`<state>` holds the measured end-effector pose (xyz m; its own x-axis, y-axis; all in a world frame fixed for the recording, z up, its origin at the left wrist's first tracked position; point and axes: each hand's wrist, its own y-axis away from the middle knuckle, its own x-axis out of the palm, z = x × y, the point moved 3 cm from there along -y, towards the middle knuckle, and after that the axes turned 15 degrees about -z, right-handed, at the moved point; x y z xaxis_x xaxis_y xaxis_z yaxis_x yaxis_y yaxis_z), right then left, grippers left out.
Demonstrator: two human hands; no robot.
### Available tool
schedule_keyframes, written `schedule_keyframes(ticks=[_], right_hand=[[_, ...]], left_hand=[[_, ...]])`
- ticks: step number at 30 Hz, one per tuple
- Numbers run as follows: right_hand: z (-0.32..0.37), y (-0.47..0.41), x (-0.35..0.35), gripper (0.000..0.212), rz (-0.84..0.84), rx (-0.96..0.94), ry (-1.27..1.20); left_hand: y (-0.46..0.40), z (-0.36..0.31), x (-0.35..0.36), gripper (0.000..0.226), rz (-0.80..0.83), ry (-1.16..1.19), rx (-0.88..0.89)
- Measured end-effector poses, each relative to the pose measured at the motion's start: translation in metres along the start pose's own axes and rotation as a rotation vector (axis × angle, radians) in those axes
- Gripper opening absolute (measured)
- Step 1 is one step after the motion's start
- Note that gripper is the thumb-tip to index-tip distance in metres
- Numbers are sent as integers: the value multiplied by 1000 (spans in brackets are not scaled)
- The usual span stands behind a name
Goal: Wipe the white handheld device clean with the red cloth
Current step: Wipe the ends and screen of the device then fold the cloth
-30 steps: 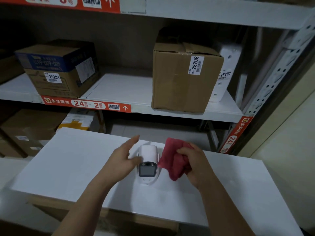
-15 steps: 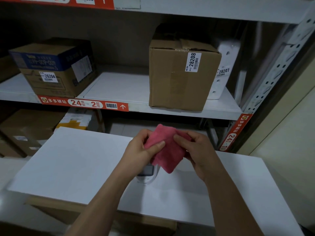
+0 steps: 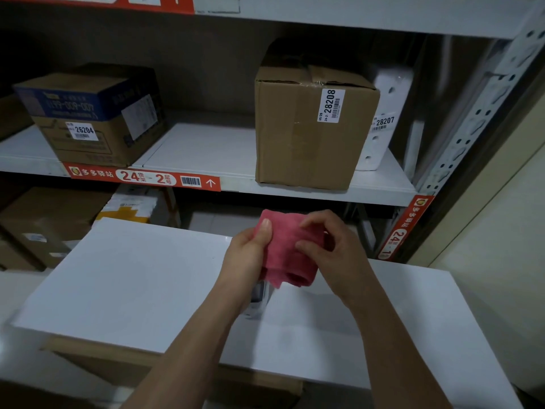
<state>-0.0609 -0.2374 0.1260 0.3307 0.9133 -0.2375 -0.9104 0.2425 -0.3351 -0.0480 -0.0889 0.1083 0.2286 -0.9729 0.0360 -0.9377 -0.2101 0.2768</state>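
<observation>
The red cloth (image 3: 287, 255) hangs in the air above the white table top (image 3: 132, 284), held by both hands. My left hand (image 3: 250, 255) pinches its left edge with the thumb on top. My right hand (image 3: 330, 246) grips its right side with curled fingers. The white handheld device (image 3: 259, 299) lies on the table just below the cloth. Only a narrow strip of it shows beside my left wrist; the cloth and wrist hide the rest.
A metal shelf unit stands behind the table. On its middle shelf (image 3: 206, 154) stand a brown carton labelled 28208 (image 3: 309, 128), a white package labelled 28207 (image 3: 383, 119) and a carton labelled 26204 (image 3: 88, 113). More boxes (image 3: 50, 219) fill the lower shelf at left.
My left hand left the device and took hold of the cloth. Both hands lifted the cloth over the device, which is now mostly covered. The cloth has been spread wider between them.
</observation>
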Motion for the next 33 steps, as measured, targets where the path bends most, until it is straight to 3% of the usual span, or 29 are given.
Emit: schedule_keyframes(ticks=[5, 7, 10, 12, 16, 18, 21, 24, 29, 33], right_hand=[[-6, 0, -1, 29, -133, 67, -74], [-10, 2, -2, 28, -167, 221, -192], [-25, 4, -1, 55, -85, 616, -376], [-35, 5, -3, 53, -62, 745, -386], [-49, 3, -12, 26, -218, 757, -325], [-55, 2, -16, 24, -271, 774, -336], [-67, 1, -21, 31, -312, 814, -377], [-85, 8, -25, 32, -281, 782, -158], [-115, 23, -2, 23, -149, 709, 213], [-134, 29, 15, 19, -86, 721, 262]], left_hand=[[2, 7, 11, 34, -116, 94, 2], [5, 9, 19, 33, -143, 153, -39], [12, 12, 29, 31, -160, 273, -124], [16, 13, 35, 26, -143, 319, -154], [22, 24, 41, 15, -123, 173, -171], [22, 36, 42, 16, -134, 46, -160], [26, 47, 42, 36, -85, -196, -117], [26, 40, 36, 40, -99, -380, 43], [5, -9, -6, 21, -264, -278, 353], [-17, -1, -58, 35, -354, -530, 331]])
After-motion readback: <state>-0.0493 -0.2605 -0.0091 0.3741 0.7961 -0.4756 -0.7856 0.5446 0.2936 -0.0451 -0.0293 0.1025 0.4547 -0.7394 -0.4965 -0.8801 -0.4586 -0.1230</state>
